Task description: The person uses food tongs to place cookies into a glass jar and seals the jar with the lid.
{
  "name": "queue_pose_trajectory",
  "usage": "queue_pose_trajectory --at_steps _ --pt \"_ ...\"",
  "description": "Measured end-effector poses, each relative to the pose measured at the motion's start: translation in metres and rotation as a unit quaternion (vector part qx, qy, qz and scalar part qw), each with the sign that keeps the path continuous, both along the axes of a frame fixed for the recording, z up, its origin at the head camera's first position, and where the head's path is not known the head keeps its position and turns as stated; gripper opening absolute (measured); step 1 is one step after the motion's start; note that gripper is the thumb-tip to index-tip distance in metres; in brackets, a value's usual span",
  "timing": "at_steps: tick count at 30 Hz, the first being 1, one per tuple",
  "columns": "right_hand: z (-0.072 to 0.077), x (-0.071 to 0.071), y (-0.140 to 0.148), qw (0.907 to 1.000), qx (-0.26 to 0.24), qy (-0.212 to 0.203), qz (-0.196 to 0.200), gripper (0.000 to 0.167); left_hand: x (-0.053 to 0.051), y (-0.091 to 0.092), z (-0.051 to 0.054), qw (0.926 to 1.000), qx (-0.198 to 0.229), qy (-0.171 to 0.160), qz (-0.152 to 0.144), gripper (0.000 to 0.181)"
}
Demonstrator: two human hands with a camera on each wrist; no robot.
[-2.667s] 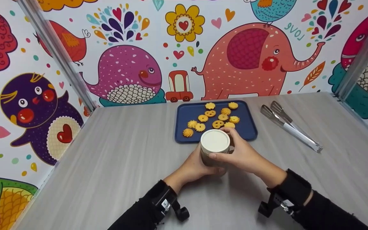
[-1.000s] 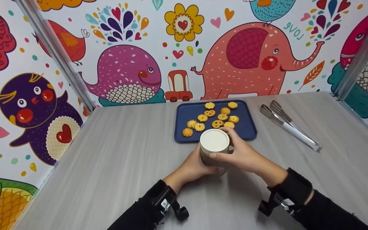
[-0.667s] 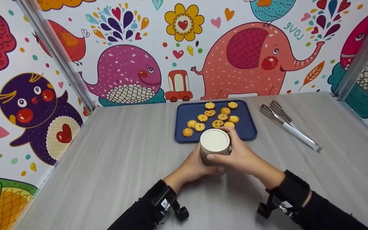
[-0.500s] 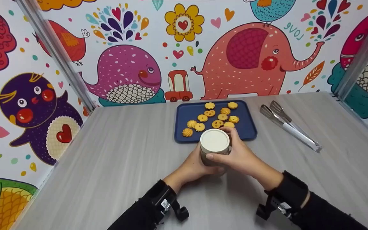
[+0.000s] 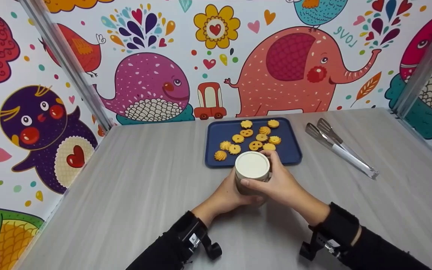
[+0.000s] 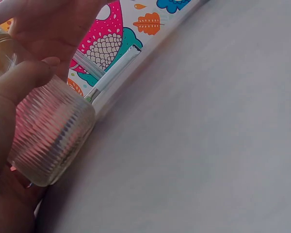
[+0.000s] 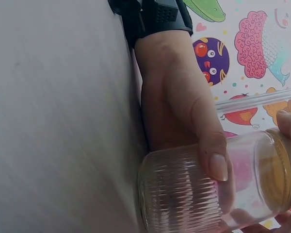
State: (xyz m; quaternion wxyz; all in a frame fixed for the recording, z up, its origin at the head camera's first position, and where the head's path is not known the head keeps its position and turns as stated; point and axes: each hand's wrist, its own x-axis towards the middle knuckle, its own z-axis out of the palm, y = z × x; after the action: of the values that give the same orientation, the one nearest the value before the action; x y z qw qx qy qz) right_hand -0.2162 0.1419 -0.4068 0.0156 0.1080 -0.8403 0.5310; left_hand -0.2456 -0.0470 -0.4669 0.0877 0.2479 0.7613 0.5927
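A clear ribbed glass jar (image 6: 56, 131) with a cream lid (image 5: 252, 165) stands on the table in front of the tray. My left hand (image 5: 225, 195) is wrapped around the jar's body, low down. Higher up, the fingers and thumb of my right hand (image 5: 282, 182) grip the lid's edge from the right side. The right wrist view shows the lid still on the jar, with the left thumb across the glass and right fingertips at the lid. Through the glass I make out no contents.
Behind the jar lies a blue tray (image 5: 216, 131) bearing several cookies (image 5: 255, 145). Metal tongs (image 5: 341, 150) rest on the table (image 5: 144, 180) to the right. A wall with cartoon prints (image 5: 152, 86) borders the table at the back.
My right thumb has slid left around the lid's front rim, and the right wrist has swung slightly left and down. The jar and my left hand stay in place.
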Motion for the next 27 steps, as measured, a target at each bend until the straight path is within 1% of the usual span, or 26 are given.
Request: queue_pose_trajectory --at_steps 7,11,18,21,23,27 --pt "0.005 -0.001 0.007 0.9989 -0.010 0.006 0.045 0.091 0.000 -0.001 -0.002 1.0000 0.006 -0.006 0.003 0.112" --pt "0.007 -0.003 0.010 0.9981 -0.004 -0.001 0.062 0.092 0.001 -0.001 -0.001 1.0000 0.005 -0.005 0.004 0.112" --pt "0.007 -0.005 0.014 0.9960 -0.009 -0.019 0.087 0.087 0.001 -0.002 0.000 0.9999 0.005 -0.010 -0.002 0.115" --pt "0.005 -0.005 0.012 0.9965 -0.009 -0.018 0.081 0.090 0.001 -0.003 0.000 0.9999 0.006 -0.009 -0.004 0.117" --pt "0.004 -0.004 0.009 0.9973 -0.011 -0.009 0.072 0.094 0.001 -0.002 0.000 0.9999 0.004 -0.008 -0.004 0.118" --pt "0.002 -0.001 0.004 0.9988 -0.019 -0.001 0.045 0.097 0.000 -0.002 -0.001 1.0000 -0.002 -0.009 -0.004 0.119"
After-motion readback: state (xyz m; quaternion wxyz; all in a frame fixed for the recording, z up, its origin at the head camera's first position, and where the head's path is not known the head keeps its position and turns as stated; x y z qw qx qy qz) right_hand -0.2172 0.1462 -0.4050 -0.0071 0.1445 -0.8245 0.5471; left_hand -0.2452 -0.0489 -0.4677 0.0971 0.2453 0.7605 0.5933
